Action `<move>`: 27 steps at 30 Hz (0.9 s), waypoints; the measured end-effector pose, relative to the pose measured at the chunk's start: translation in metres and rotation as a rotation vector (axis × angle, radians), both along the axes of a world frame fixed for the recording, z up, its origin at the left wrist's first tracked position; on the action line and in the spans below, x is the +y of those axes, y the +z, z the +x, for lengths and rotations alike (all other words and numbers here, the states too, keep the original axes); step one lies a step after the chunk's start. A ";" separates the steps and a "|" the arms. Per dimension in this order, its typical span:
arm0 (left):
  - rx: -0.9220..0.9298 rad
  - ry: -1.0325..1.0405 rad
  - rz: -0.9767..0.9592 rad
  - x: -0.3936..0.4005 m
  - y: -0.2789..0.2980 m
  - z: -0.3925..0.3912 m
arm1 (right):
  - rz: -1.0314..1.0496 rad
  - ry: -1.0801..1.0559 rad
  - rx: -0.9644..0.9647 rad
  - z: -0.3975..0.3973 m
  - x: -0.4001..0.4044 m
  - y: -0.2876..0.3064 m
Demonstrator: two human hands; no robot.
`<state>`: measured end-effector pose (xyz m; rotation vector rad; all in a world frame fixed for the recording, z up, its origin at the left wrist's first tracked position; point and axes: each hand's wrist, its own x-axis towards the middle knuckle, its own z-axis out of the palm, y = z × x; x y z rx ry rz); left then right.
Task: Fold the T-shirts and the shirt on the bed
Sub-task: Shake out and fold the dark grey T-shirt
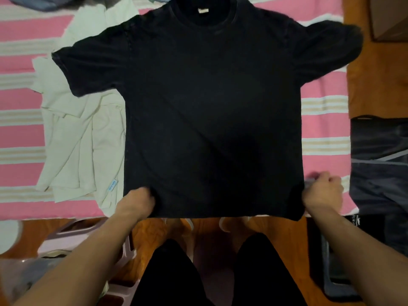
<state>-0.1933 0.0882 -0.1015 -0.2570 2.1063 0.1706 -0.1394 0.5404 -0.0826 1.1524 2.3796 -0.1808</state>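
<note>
One black T-shirt (pixel 212 111) lies spread flat on the pink-striped bed (pixel 324 129), collar away from the person, sleeves out to both sides, its bottom hem at the near edge — the left hand (pixel 138 200) and the right hand (pixel 321 193) each pinch a hem corner with curled fingers. Judged step: smoothing and squaring the shirt before its first fold; the next move likely calls for bringing one side panel and sleeve inward. Just left, partly under the sleeve, lies a crumpled cream garment (pixel 81 133) — unfolded as yet.

Black T-shirt (pixel 212 111), pink-and-white striped bedspread (pixel 22 138).
</note>
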 end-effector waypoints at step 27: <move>0.078 0.678 0.001 -0.085 -0.047 0.086 | -1.070 0.595 -0.338 -0.034 -0.302 -0.045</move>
